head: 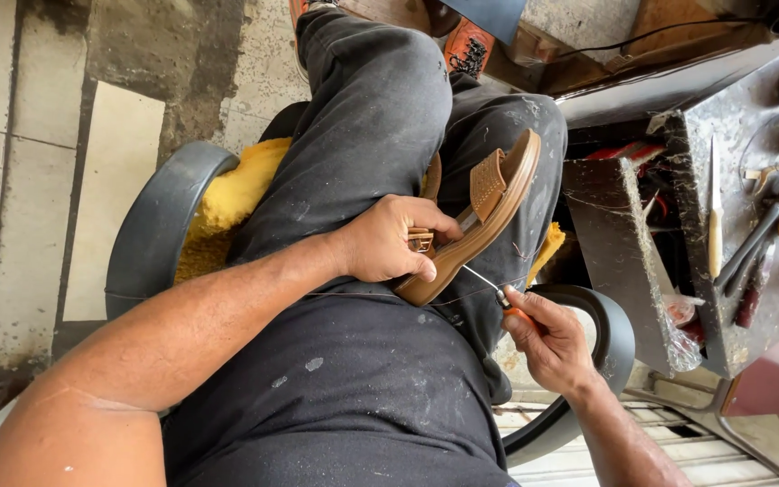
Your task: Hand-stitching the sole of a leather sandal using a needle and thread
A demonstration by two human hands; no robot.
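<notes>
A tan sandal [489, 212] with a woven strap and a small metal buckle rests on edge across my lap. My left hand [389, 239] grips it near the heel end, thumb against the sole edge. My right hand [547, 338] is closed on a thin awl [498, 293] with an orange handle. The awl's metal tip touches the sole's lower edge. A fine thread runs from the sole across my dark shirt. A second tan sandal edge [433, 176] peeks out behind my left hand.
I sit in a dark plastic chair [151, 225] with a yellow cushion [236, 194]. A scarred workbench [723, 234] at the right holds a hammer [764, 225], a knife and other tools. Tiled floor lies to the left.
</notes>
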